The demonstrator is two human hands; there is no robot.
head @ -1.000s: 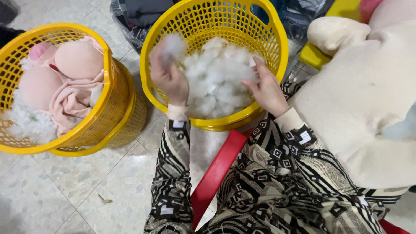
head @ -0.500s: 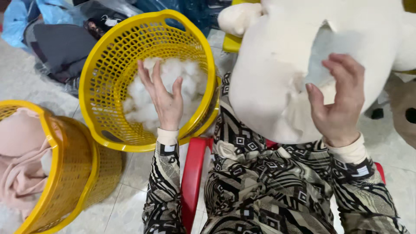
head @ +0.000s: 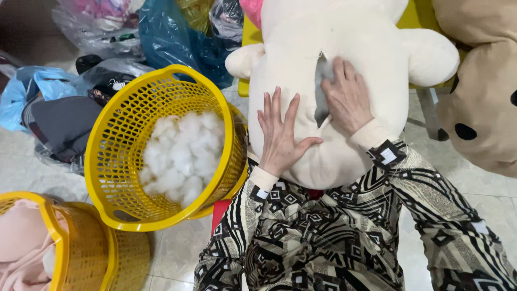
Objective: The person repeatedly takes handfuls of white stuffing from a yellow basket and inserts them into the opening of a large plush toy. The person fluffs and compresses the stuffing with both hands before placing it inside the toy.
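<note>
1. Right now, the left hand (head: 281, 139) lies flat on the cream plush toy (head: 344, 70), palm down, fingers spread wide and thumb out to the side; its grip is open and closes on nothing.
2. Beside it, the right hand (head: 347, 97) presses on the same toy just next to the left one, fingers pushed into the edge of a grey slit (head: 321, 91) in the fabric. That grip is loose; whether the fingertips pinch anything inside the slit cannot be told.
3. The slit runs between the two hands, touching the right fingers and a little apart from the left fingertips.
4. Under both hands, the plush toy rests on the person's lap, against patterned black-and-white sleeves (head: 409, 178), with one rounded limb (head: 431, 56) sticking out beyond the right hand.
5. Off to the outer side of the left hand, close to its wrist, stands a yellow plastic basket (head: 116, 161) holding white stuffing fluff (head: 180, 156); neither hand touches it.
6. Further out on that side, lower down, a second yellow basket (head: 70, 253) holds pink fabric pieces (head: 21, 248).
7. Beyond the right hand, well apart from it, a tan plush toy (head: 479, 102) with black spots lies at the edge of view.
8. Ahead of the left hand, past the basket, plastic bags (head: 172, 37) and dark clothing (head: 59, 124) sit on the tiled floor (head: 177, 250).
</note>
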